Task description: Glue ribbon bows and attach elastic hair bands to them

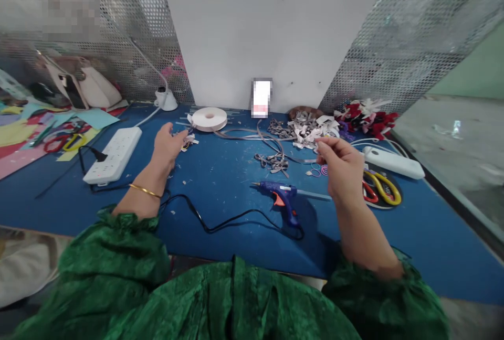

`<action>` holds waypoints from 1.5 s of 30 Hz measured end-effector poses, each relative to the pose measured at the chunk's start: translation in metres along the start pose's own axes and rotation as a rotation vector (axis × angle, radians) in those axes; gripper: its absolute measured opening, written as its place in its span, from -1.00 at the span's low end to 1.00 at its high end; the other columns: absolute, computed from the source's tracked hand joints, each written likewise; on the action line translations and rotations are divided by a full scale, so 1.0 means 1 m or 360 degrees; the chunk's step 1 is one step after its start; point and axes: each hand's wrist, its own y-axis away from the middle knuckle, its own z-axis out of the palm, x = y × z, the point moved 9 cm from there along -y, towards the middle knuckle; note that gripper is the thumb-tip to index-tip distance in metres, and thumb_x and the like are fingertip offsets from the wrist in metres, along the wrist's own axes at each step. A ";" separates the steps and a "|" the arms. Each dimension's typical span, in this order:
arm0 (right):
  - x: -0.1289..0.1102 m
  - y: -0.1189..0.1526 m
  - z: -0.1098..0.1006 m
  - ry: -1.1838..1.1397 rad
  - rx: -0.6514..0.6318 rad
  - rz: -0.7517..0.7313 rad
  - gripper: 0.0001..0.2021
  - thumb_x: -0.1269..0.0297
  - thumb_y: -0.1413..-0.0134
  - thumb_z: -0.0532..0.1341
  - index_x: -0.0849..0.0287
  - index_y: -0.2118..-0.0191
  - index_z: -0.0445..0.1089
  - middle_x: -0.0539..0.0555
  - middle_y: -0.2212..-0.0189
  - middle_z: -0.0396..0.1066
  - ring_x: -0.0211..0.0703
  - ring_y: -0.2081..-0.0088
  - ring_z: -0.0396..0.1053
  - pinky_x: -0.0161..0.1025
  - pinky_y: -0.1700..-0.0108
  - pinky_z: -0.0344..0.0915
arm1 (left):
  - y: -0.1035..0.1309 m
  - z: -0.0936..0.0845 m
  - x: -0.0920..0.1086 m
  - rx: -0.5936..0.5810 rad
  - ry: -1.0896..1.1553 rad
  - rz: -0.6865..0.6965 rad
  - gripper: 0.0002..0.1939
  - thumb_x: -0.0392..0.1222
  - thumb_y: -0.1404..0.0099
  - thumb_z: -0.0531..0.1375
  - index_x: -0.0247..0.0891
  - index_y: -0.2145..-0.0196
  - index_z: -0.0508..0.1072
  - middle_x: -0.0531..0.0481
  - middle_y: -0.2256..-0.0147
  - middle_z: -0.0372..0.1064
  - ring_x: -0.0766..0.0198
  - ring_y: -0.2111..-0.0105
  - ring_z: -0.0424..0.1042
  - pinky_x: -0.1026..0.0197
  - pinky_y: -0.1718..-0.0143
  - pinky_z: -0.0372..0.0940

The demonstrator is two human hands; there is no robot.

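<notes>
Nearest the camera: green garment (236, 303), along the bottom of the frame, its sleeves reaching up over the blue table (220, 177).

Left hand (169, 143), left of centre: released, thumb and fingers parted, close beside the white roll (209, 118) and a few small scraps (191, 141); contact with either cannot be told. Gold bangle (145, 190) on that wrist.

Right hand (342, 159), right of centre: thumb and forefinger pinched together, other fingers curled. Something pale may show at the tips; too small to tell if it is held. Fingertips are near the pile of pale and grey ribbon pieces (309, 129), upper right of centre.

Grey ribbon (240, 133): runs in loose loops from near the roll toward the right hand. Small grey bows (273, 162): just right of centre, below the loops.

Glue gun (281, 190): lying below the bows, nozzle to the left, glue stick out the back, black cord (236, 218) curving left.

Yellow-handled scissors (384, 185): right of frame. Red and white flowers (370, 114): upper right. Power strip (114, 156): left of frame, plug inserted
</notes>
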 end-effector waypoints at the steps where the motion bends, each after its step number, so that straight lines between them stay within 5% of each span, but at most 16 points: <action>1: 0.001 -0.005 -0.009 0.0069 0.0064 -0.0028 -0.84 0.21 -0.05 0.25 0.16 0.28 0.47 -0.05 0.52 0.31 -0.28 0.54 0.23 -0.27 0.45 0.20 | 0.008 0.004 0.004 -0.0007 0.0028 0.0042 -0.57 -0.26 -0.15 0.32 -0.36 0.01 0.47 -0.24 -0.05 0.44 -0.02 -0.09 0.35 0.01 -0.07 0.28; 4: 0.007 -0.019 -0.035 0.0347 0.0224 -0.0092 -0.81 0.19 -0.08 0.20 0.17 0.25 0.45 -0.05 0.55 0.30 -0.24 0.53 0.25 -0.26 0.43 0.20 | 0.044 0.029 0.028 -0.0198 0.0180 0.0181 -0.55 -0.24 -0.17 0.32 -0.29 -0.04 0.47 -0.19 -0.09 0.45 0.08 -0.08 0.41 0.08 -0.12 0.30; 9: 0.026 -0.035 -0.060 0.1003 0.0257 -0.0114 -0.83 0.23 -0.06 0.19 0.17 0.31 0.50 0.07 0.46 0.43 -0.12 0.41 0.33 -0.17 0.30 0.20 | 0.122 0.078 0.082 -0.0873 0.0532 0.0372 -0.59 -0.15 -0.22 0.31 -0.27 -0.02 0.49 -0.15 0.00 0.52 0.10 -0.01 0.48 0.07 -0.09 0.34; 15: 0.057 -0.037 -0.046 0.1582 -0.0051 -0.0088 -0.84 0.31 -0.02 0.19 0.14 0.38 0.54 0.14 0.39 0.49 -0.04 0.34 0.34 -0.18 0.31 0.13 | 0.169 0.103 0.099 -0.1350 -0.0326 0.0844 -0.75 -0.12 -0.31 0.22 -0.19 0.10 0.58 -0.06 0.16 0.61 0.09 0.15 0.56 0.13 0.09 0.35; 20: 0.063 -0.030 -0.022 0.1781 -0.0273 -0.0193 -0.78 0.33 -0.09 0.14 0.13 0.31 0.57 0.15 0.35 0.50 -0.07 0.37 0.34 -0.19 0.36 0.05 | 0.174 0.101 0.093 -0.1309 -0.0860 0.1180 -0.68 -0.08 -0.34 0.18 -0.23 0.03 0.56 -0.13 0.05 0.57 -0.08 0.04 0.52 0.04 0.07 0.33; 30: 0.068 -0.021 0.001 0.1762 -0.0475 -0.0323 -0.78 0.31 -0.16 0.14 0.10 0.24 0.57 0.11 0.31 0.52 -0.07 0.31 0.41 -0.21 0.32 0.13 | 0.184 0.089 0.079 -0.1037 -0.0590 0.1175 -0.77 -0.09 -0.38 0.16 -0.17 0.17 0.60 -0.03 0.18 0.63 0.08 0.18 0.59 0.15 0.16 0.36; 38: 0.059 0.001 0.045 0.1593 -0.0792 -0.0468 -0.83 0.31 -0.20 0.19 0.05 0.23 0.55 0.05 0.25 0.54 -0.11 0.23 0.45 -0.21 0.16 0.20 | 0.203 0.087 0.080 -0.1156 -0.0256 0.1183 -0.81 -0.11 -0.37 0.19 -0.14 0.26 0.61 0.00 0.27 0.65 0.16 0.26 0.61 0.18 0.19 0.37; 45: 0.075 0.005 0.057 0.1649 -0.0826 -0.0382 -0.86 0.24 -0.16 0.23 0.09 0.27 0.54 0.10 0.31 0.50 -0.04 0.26 0.41 -0.15 0.19 0.17 | 0.214 0.093 0.078 -0.1384 -0.0112 0.1078 -0.85 -0.13 -0.34 0.22 -0.10 0.28 0.63 0.03 0.30 0.64 0.18 0.30 0.61 0.21 0.25 0.37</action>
